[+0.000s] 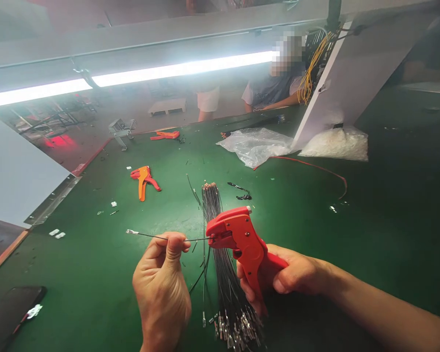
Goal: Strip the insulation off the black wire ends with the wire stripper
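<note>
Partly out of sight
One tip of the wire (150,236) hides inside the stripper (250,244); over there, a person's head (288,54) is blurred; the dark slab (18,303) is cut off.

Three red-and-orange hand tools: one held tool (247,239) in the right hand (291,271), two loose tools (143,182) (165,135). One black wire (150,236) in the left hand (165,288); one wire bundle (213,203), strands too dense to count. Two plastic bags (256,144) (339,144), one long red wire (315,165).
</note>
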`<state>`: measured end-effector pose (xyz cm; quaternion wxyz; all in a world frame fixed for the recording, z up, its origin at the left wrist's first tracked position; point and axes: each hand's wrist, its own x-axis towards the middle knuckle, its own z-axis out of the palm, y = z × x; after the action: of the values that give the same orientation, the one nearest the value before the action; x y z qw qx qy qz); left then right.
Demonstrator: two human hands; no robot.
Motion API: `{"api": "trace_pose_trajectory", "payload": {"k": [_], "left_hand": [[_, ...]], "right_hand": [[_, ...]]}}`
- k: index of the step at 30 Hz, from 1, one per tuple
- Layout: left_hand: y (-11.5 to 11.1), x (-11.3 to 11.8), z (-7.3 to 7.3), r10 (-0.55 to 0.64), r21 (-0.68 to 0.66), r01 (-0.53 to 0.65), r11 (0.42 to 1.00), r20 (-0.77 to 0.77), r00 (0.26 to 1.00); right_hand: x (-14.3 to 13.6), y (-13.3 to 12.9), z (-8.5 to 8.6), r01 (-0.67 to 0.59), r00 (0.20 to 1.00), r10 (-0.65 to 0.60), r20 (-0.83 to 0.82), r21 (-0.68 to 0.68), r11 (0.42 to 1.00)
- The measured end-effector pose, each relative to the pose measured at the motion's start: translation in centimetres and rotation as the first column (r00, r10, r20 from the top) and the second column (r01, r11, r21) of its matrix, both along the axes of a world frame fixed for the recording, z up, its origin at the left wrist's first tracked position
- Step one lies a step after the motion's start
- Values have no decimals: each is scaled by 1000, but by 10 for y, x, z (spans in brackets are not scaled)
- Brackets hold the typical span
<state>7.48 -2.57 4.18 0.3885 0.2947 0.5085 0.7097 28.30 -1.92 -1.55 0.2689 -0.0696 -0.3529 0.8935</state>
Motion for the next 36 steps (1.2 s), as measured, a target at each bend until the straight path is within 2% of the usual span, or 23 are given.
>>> {"api": "trace_pose_trajectory", "payload": {"k": [17, 23, 25, 30, 36], "left_hand": [[-7, -1, -5, 42, 30, -36, 999, -207, 978], [-12, 7, -6, 3, 105, 32, 994, -315, 949], [-13, 9, -7, 32, 139, 17, 990, -346, 938], [-13, 9, -7, 123, 163, -71, 984, -338, 933], [-11, 5, -7, 146, 222, -81, 972, -293, 945]], "right_hand": [[-1, 1, -1, -8, 1000, 7, 18, 13, 1000], [-1, 1, -1, -9, 1000, 8, 30, 28, 1000], [-1, 1, -1, -9, 999, 8, 33, 31, 999], [-2, 0, -3, -6, 1000, 5, 30, 31, 999], [-2, 0, -1, -6, 1000, 5, 29, 22, 1000]]}}
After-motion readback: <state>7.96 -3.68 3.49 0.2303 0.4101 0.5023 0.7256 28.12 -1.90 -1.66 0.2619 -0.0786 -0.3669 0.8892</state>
